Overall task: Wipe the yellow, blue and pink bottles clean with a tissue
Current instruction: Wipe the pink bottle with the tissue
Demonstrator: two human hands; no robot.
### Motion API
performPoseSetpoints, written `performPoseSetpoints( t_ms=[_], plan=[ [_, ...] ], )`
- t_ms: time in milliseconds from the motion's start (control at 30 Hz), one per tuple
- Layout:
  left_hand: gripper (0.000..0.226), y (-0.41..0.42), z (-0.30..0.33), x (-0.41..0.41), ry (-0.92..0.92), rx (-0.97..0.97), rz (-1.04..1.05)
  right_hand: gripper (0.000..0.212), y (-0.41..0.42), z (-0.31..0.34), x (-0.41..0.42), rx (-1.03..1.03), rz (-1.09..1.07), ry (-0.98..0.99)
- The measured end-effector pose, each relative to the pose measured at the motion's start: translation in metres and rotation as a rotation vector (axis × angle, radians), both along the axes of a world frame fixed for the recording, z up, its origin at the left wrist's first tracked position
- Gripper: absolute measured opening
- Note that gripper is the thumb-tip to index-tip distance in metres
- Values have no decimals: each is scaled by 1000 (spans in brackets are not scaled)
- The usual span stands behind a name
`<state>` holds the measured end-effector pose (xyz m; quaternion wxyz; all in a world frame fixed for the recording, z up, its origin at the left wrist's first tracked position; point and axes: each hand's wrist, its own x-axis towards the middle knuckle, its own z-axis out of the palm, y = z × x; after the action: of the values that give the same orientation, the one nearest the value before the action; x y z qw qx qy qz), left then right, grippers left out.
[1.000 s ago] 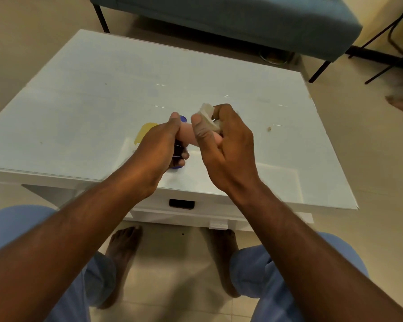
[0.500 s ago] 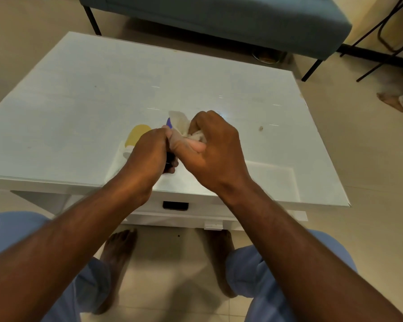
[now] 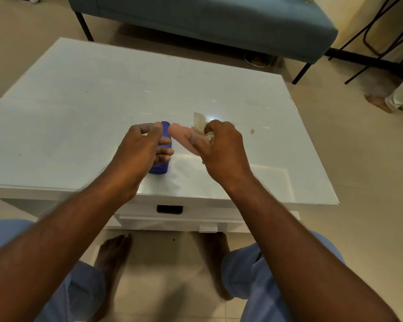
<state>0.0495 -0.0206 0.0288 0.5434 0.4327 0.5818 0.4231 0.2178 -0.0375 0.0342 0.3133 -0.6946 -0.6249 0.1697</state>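
The pink bottle [image 3: 180,134] is held above the white table [image 3: 79,101], its right end wrapped in a crumpled white tissue [image 3: 199,122]. My right hand [image 3: 221,149] grips the tissue and that end of the bottle. My left hand [image 3: 140,149] hovers just left of the bottle's free end, fingers loosely curled and thumb up, holding nothing that I can see. The blue bottle [image 3: 159,169] is on the table behind my left hand, showing above and below its fingers. The yellow bottle is hidden.
A small crumb [image 3: 252,130] lies on the table right of my hands. A drawer with a dark handle [image 3: 169,209] faces my knees. A blue-grey sofa [image 3: 196,19] stands beyond the table. Another person's foot [image 3: 379,103] is at the far right.
My hands have drawn apart. The left hand let go of the pink bottle, and the right hand carried it and the tissue to the right. The yellow bottle slipped out of sight.
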Motion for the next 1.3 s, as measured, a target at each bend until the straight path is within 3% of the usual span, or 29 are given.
performPoseSetpoints(
  t_ms=[100, 167, 233, 367, 567, 667, 767, 900, 1033, 1133, 1300],
  plan=[
    [42, 0, 1, -1, 67, 21, -55, 40, 6, -13, 5, -11, -127, -227],
    [43, -5, 0, -3, 112, 71, -80, 26, 4, -21, 3, -26, -103, -423],
    [46, -8, -1, -6, 166, 120, -90, 30, -3, -27, -3, -97, -31, -511],
    [46, -14, -1, -13, 377, 242, -109, 59, -18, -38, -17, -206, 100, -539],
    [64, -26, -14, -24, 846, 442, -260, 78, -31, -46, -17, -360, 142, -441],
    [85, -23, -25, -28, 1178, 439, -394, 80, -34, -46, -12, -361, 170, -413],
    [93, -20, -28, -30, 1393, 444, -471, 75, -33, -39, -15, -340, 178, -392],
    [87, -6, -45, -35, 1387, 476, -401, 62, -21, -37, -15, -333, 111, -333],
    [79, 8, -46, -30, 1265, 509, -284, 23, 3, -26, -4, -260, -9, -178],
    [69, 26, -41, -29, 1220, 565, -215, 17, 14, -33, 25, -236, -127, -190],
    [67, 39, -29, -35, 1249, 359, -210, 23, 21, -46, 53, -257, -287, -56]
  ],
)
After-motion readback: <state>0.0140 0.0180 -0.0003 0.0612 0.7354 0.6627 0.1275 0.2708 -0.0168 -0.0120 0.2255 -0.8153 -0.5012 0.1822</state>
